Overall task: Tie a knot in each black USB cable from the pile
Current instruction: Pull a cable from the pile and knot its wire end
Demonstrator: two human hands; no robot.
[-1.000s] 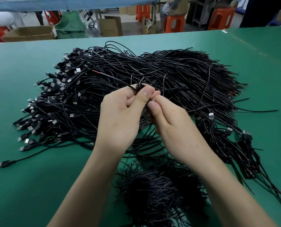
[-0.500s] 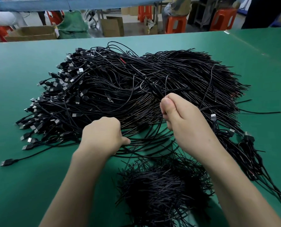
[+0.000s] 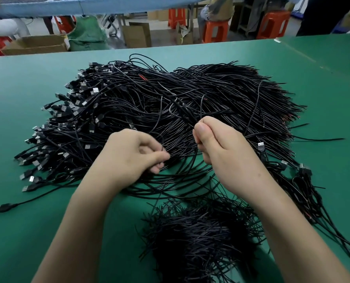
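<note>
The step in hand looks like freeing one cable [image 3: 193, 163] from the pile [image 3: 170, 94] so that a knot can go in it. The right hand [image 3: 225, 152] presses its thumb against curled fingers, pinching the strand at the near side of the pile. The left hand [image 3: 133, 154] is curled too, its fingertips nipping what seems to be the same strand, though blur leaves that unsure. To do it well, I judge: draw the strand slowly toward the near edge of the table [image 3: 27, 242] so its neighbours are not dragged along, gather enough slack between the hands for a loop, then pull the knot snug without kinking. The pile sits mid-table, its cables lying lengthwise from left edge to right edge, plugs bunched left, bare ends fanning right. The held cable curves between the hands; its ends are lost in the pile, so which way it points cannot be told. A smaller heap [image 3: 200, 237] lies by the near edge
</note>
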